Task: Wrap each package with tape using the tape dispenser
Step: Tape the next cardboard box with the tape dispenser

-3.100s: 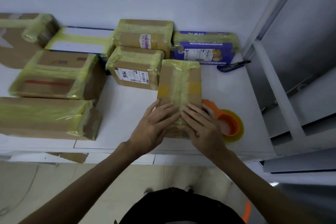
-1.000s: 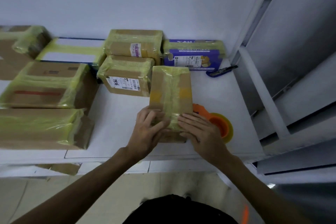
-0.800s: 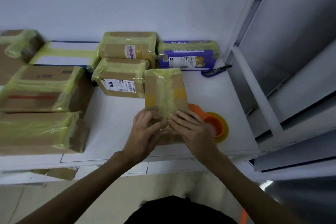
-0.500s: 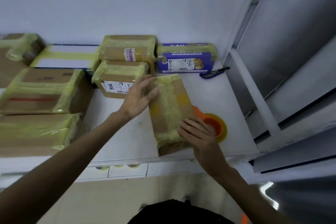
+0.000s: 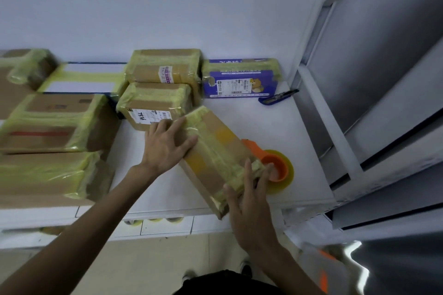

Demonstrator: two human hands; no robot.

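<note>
Tabletop [image 5: 275, 122], package [image 5: 215, 143] beneath left grip [image 5: 165, 148], right grip [image 5: 249, 206]

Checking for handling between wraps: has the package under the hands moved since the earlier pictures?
Yes. The package has turned: its near end swung right toward the tape dispenser, far end staying by the labelled box.

Open counter [image 5: 263, 122] lies right of the tilted package [image 5: 215, 148], bounded by the purple box [image 5: 239, 79] and blue cutter [image 5: 278, 97] at the back. The tape dispenser [image 5: 278, 170] sits against the package's right edge and blocks you there. A labelled box [image 5: 153, 105] crowds its far-left corner. Taped boxes [image 5: 48, 124] wall off the left, with a bare strip between them and the package. The white frame post [image 5: 333, 136] closes the right.
</note>
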